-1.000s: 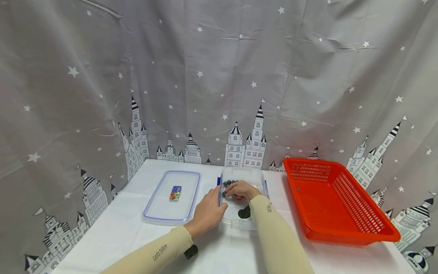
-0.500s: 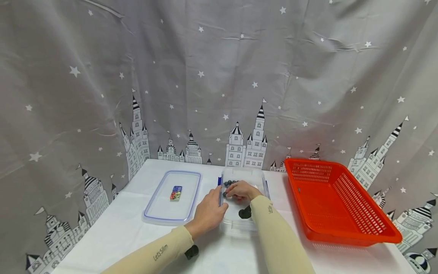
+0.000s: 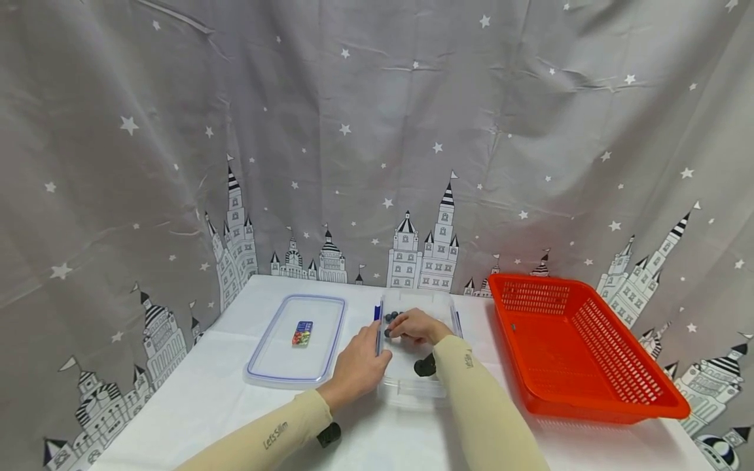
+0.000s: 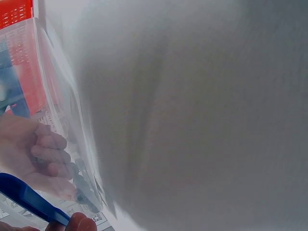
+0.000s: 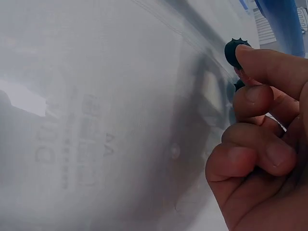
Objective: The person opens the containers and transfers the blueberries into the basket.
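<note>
A clear plastic container (image 3: 406,386) with blue side latches stands on the white table. My left hand (image 3: 357,360) holds its left side, with fingertips at the blue latch (image 4: 29,195) in the left wrist view. Inside the container, my right hand (image 3: 417,326) pinches a dark blueberry (image 5: 234,53) between thumb and index finger, the other fingers curled in. More blueberries (image 3: 392,316) lie just beyond that hand along the container's left wall, partly hidden by it. The left wrist view shows my right hand through the clear wall.
A clear lid (image 3: 277,356) with a blue seal and a small colourful label lies to the left. On the right stands a red plastic basket (image 3: 577,353) with slotted walls. A grey curtain (image 3: 330,163) printed with castles and stars hangs behind the table.
My right forearm has shifted very slightly to the right, while its fingers stay at the blueberry. My left hand keeps its place on the container.
</note>
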A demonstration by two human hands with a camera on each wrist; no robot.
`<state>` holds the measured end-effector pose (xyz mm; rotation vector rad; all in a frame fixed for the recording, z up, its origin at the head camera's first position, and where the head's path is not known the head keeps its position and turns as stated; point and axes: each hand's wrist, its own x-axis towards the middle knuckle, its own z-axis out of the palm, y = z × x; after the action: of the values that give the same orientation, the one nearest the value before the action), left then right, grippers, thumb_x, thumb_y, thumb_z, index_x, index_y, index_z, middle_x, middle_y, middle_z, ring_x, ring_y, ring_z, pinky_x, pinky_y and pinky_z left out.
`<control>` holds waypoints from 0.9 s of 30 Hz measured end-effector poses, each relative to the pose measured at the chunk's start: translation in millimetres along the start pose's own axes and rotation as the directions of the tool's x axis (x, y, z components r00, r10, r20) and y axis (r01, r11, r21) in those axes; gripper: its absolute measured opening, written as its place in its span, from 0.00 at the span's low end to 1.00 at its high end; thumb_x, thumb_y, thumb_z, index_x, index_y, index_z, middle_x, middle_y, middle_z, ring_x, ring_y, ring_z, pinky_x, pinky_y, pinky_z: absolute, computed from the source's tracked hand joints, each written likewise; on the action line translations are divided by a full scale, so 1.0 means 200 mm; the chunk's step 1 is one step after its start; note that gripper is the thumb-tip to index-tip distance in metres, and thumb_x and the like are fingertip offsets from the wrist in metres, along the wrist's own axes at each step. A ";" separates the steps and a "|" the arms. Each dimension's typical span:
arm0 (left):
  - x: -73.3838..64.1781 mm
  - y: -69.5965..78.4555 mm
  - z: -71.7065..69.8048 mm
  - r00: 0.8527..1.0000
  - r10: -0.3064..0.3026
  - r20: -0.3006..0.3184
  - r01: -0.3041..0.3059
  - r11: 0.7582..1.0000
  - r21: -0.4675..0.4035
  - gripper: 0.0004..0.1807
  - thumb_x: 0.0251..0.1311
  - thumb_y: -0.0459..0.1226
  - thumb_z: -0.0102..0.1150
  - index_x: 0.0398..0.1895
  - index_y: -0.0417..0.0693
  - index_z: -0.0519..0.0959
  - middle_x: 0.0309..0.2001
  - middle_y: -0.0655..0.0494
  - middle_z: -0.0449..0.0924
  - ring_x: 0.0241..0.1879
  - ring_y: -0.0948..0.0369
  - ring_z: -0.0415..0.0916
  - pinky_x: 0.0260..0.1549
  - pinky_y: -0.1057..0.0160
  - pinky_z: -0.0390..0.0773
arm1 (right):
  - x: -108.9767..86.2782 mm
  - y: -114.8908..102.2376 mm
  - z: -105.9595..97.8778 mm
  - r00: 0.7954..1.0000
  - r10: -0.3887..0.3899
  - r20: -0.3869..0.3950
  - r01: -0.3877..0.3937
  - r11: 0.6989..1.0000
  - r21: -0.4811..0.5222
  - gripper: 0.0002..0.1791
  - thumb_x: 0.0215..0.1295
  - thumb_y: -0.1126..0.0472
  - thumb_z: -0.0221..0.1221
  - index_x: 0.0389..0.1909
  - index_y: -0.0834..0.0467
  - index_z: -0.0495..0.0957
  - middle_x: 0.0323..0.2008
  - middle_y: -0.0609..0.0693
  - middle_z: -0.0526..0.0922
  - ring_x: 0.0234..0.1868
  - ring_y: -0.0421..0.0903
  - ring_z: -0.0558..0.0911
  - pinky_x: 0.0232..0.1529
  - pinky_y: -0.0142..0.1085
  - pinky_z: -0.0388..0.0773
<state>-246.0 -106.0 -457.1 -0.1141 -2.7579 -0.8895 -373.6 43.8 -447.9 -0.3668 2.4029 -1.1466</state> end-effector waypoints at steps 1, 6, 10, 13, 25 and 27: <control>0.00 0.00 0.00 1.000 0.001 0.000 -0.001 1.000 0.000 0.39 0.64 0.47 0.52 0.76 0.39 0.61 0.62 0.44 0.74 0.59 0.50 0.75 0.58 0.47 0.76 | 0.00 0.00 -0.01 1.000 -0.001 0.002 0.001 1.000 0.008 0.11 0.64 0.60 0.65 0.46 0.56 0.86 0.21 0.45 0.71 0.20 0.41 0.64 0.23 0.32 0.61; 0.00 0.00 0.00 1.000 0.001 -0.002 -0.001 1.000 0.004 0.39 0.64 0.48 0.52 0.76 0.40 0.61 0.63 0.44 0.74 0.59 0.49 0.75 0.57 0.47 0.76 | 0.02 0.01 -0.04 1.000 -0.021 0.002 0.021 1.000 0.021 0.12 0.63 0.61 0.65 0.46 0.58 0.86 0.20 0.45 0.70 0.16 0.39 0.60 0.18 0.31 0.58; 0.00 0.00 0.00 1.000 -0.010 0.004 0.010 1.000 0.010 0.39 0.63 0.48 0.52 0.76 0.40 0.61 0.63 0.44 0.74 0.60 0.49 0.75 0.58 0.47 0.75 | 0.01 -0.01 -0.07 0.999 -0.037 -0.014 0.037 0.999 -0.002 0.12 0.64 0.60 0.65 0.47 0.58 0.86 0.20 0.45 0.71 0.15 0.39 0.59 0.17 0.30 0.58; 0.00 0.00 0.00 1.000 -0.014 0.006 0.014 1.000 0.013 0.39 0.64 0.48 0.52 0.76 0.40 0.61 0.63 0.44 0.74 0.60 0.49 0.75 0.58 0.47 0.75 | 0.00 -0.04 -0.09 0.998 -0.055 -0.024 0.055 0.998 -0.015 0.14 0.64 0.60 0.65 0.49 0.60 0.85 0.20 0.44 0.70 0.15 0.38 0.59 0.17 0.30 0.59; 0.00 0.00 0.00 1.000 -0.015 0.021 0.015 1.000 0.026 0.39 0.64 0.49 0.52 0.76 0.39 0.61 0.65 0.43 0.73 0.62 0.47 0.74 0.60 0.46 0.74 | -0.07 -0.10 -0.23 0.991 -0.122 -0.059 0.120 0.992 -0.036 0.16 0.65 0.59 0.63 0.52 0.60 0.84 0.15 0.43 0.64 0.14 0.38 0.58 0.19 0.31 0.61; 0.00 0.00 0.00 1.000 -0.016 0.020 0.015 1.000 0.027 0.40 0.64 0.49 0.52 0.76 0.40 0.61 0.65 0.43 0.73 0.63 0.47 0.74 0.61 0.46 0.74 | -0.09 -0.11 -0.26 0.988 -0.138 -0.062 0.136 0.990 -0.034 0.16 0.66 0.59 0.63 0.52 0.60 0.84 0.18 0.44 0.68 0.14 0.38 0.58 0.19 0.31 0.61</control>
<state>-246.6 -106.3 -457.1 -0.0972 -2.7919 -0.8591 -383.7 73.2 -396.8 -0.5200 2.4848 -1.2000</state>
